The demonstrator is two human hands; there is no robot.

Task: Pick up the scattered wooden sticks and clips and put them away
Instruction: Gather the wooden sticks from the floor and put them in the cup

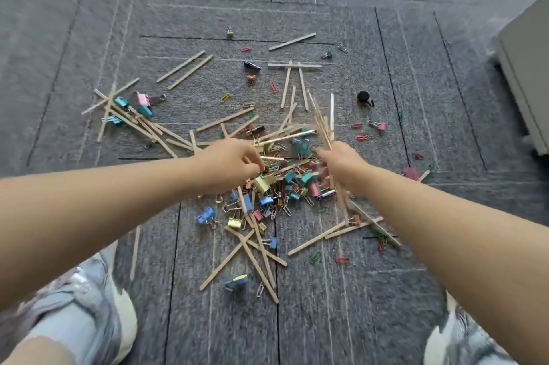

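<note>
Wooden sticks sit bundled in the right hand, grip closed round them, probably as a store; left hand curls over the clips, hold unclear.

Above the grey carpet floor, the right hand grips a bundle of thin pale wooden sticks while the left hand dips curled fingers into a heap of coloured metal binder clips, its hold blurred.
</note>
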